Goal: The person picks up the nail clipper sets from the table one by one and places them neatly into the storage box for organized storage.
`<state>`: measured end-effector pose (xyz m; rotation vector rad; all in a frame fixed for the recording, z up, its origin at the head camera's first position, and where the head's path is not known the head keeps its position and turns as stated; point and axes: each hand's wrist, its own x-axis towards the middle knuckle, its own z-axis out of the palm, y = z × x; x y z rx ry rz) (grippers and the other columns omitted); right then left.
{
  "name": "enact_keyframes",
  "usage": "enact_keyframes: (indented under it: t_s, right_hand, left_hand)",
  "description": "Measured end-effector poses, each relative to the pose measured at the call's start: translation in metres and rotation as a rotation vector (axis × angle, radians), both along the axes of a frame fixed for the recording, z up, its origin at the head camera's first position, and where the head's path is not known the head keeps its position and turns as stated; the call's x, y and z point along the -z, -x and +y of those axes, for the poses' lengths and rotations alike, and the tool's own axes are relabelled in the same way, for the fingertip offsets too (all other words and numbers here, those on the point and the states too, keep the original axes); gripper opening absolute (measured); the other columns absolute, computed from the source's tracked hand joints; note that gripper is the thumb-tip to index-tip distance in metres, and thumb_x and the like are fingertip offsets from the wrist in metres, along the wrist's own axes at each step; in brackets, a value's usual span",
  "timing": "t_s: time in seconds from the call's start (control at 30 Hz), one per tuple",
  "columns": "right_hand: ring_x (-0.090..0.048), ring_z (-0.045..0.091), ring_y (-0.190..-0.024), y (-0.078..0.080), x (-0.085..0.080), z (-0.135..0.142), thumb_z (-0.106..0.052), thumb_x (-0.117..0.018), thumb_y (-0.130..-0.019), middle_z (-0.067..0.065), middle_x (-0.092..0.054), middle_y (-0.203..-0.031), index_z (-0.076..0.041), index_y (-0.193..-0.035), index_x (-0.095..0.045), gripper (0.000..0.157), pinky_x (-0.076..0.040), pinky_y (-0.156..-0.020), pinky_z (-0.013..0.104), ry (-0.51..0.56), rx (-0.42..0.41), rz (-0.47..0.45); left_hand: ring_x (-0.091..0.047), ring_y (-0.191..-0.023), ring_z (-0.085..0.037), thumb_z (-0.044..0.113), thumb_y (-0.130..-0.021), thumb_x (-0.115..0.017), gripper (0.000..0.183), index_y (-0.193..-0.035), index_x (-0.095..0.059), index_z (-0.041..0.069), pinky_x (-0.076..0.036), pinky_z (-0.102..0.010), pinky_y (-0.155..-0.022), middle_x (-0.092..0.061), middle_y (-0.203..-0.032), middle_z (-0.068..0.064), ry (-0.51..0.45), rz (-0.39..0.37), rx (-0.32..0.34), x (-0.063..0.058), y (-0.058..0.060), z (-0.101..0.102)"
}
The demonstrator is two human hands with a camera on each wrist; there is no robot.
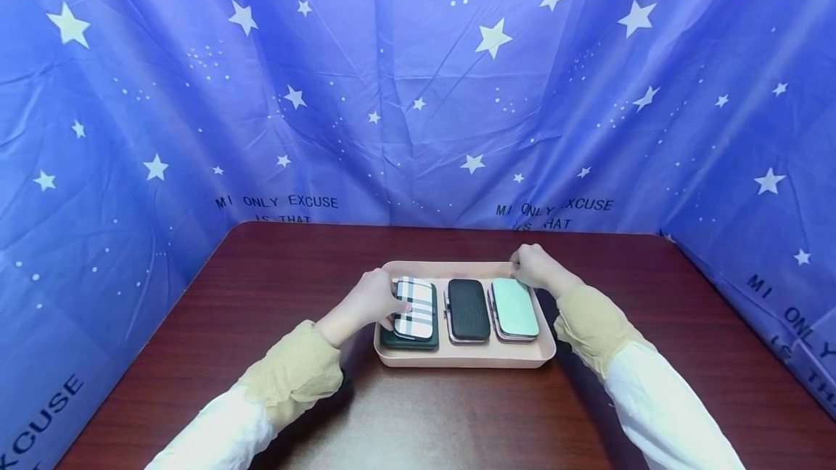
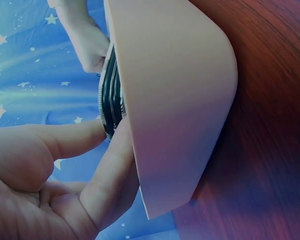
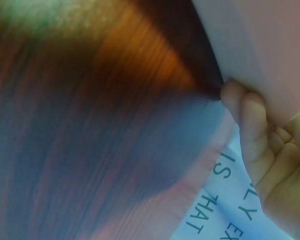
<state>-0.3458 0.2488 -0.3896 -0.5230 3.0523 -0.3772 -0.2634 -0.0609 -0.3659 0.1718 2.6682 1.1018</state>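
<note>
A beige tray holds three short stacks of flat, framed cases. My left hand reaches over the tray's left wall and pinches the white plaid case, thumb on its top face. That case lies on a dark green case. In the left wrist view, thumb and fingers meet at the metal-toothed edge of a case beside the tray wall. My right hand grips the tray's far right corner, its fingers curled at the wall in the right wrist view.
In the middle of the tray lies a black textured case over a pinkish one. A mint green case tops the right stack. The tray stands on a dark red wooden table, with a blue star-patterned curtain behind and at both sides.
</note>
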Motion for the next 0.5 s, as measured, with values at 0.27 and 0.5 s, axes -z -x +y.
enact_keyframes:
  t_s: [0.27,0.5]
  right_hand:
    - [-0.043,0.012,-0.055,0.0014,0.0032,0.0010,0.000,-0.062,-0.081,-0.001,-0.047,-0.057,-0.005,-0.068,-0.063,0.014,-0.039,-0.053,0.023,-0.015,-0.016,0.011]
    - [-0.042,0.012,-0.054,0.0039,0.0034,0.0005,0.000,-0.062,-0.081,-0.002,-0.046,-0.057,-0.004,-0.070,-0.065,0.012,-0.038,-0.054,0.024,-0.008,-0.020,0.005]
  left_hand:
    - [-0.062,-0.041,-0.015,0.013,-0.078,-0.077,0.026,-0.068,-0.058,-0.001,-0.053,-0.024,-0.047,-0.061,-0.046,-0.009,0.095,0.023,0.045,0.0013,0.0027,0.0003]
    - [-0.061,-0.039,-0.016,0.015,-0.078,-0.078,0.030,-0.078,-0.059,-0.007,-0.051,-0.022,-0.043,-0.059,-0.043,-0.009,0.194,0.029,0.066,-0.0031,0.0048,0.0015]
